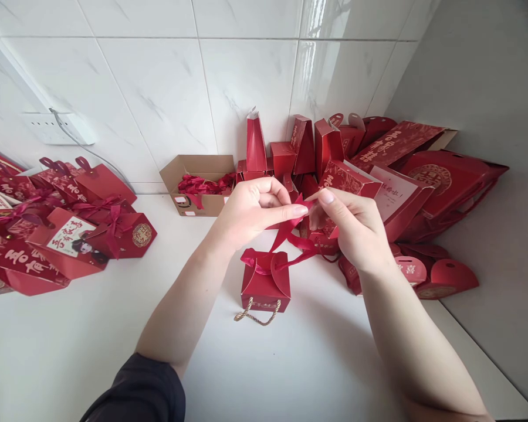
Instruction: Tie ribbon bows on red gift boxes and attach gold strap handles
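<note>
A small red gift box (264,287) stands upright on the white table, a twisted gold cord handle (257,320) hanging at its front. Red ribbon (284,234) passes through the top of the box and rises to my fingers. Above and behind the box, my left hand (257,208) pinches the ribbon between thumb and fingers. Close beside it, my right hand (349,220) is also closed in a pinch on the ribbon, its thumb and forefinger meeting near the left thumb tip. The ribbon's exact end is partly hidden by the fingers.
An open cardboard box (202,202) with red ribbons (205,184) stands by the tiled wall. Many red gift boxes (449,181) are piled at the right, against a grey panel. Ribbon-tied boxes (127,234) crowd the left. A wall socket (59,128) has a cable.
</note>
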`<state>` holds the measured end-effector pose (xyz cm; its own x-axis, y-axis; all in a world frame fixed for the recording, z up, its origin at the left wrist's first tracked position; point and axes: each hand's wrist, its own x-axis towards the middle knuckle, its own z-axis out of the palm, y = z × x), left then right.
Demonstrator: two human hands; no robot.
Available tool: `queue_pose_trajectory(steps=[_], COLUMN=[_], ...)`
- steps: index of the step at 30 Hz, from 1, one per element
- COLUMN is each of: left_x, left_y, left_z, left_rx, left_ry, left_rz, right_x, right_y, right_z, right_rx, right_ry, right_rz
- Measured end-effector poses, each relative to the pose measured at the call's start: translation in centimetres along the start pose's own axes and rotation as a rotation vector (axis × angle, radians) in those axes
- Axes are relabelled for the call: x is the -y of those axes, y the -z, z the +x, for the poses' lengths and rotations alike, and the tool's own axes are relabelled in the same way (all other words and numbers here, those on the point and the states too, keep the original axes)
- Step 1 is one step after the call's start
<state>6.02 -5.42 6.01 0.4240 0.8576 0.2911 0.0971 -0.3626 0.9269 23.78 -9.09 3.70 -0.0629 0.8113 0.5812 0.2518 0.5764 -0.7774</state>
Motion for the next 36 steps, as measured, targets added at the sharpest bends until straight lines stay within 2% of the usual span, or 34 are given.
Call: queue_pose_trajectory(steps=[7, 16, 24, 36], left_x=[0.18, 0.32, 0.10, -0.27], left_y=[-0.40, -0.67, -0.69, -0.49], left_z=[0.07, -0.05, -0.09, -0.31], left_rx=[0.036, 0.015, 0.056, 0.088], left_ry=[-0.032, -0.062, -0.043, -0.013], left_rz=[-0.007, 0.048, 0.042, 0.083], right_x=[0.19, 0.57, 0.10, -0.18], right_y=[0.40, 0.57, 0.24, 0.28], right_z=[0.00, 0.01, 0.01, 0.15], right_rx=[0.051, 0.068, -0.016, -0.069], right_ry=[-0.081, -0.108, -0.036, -0.052], right_rz=[-0.001, 0.000, -0.043, -0.042])
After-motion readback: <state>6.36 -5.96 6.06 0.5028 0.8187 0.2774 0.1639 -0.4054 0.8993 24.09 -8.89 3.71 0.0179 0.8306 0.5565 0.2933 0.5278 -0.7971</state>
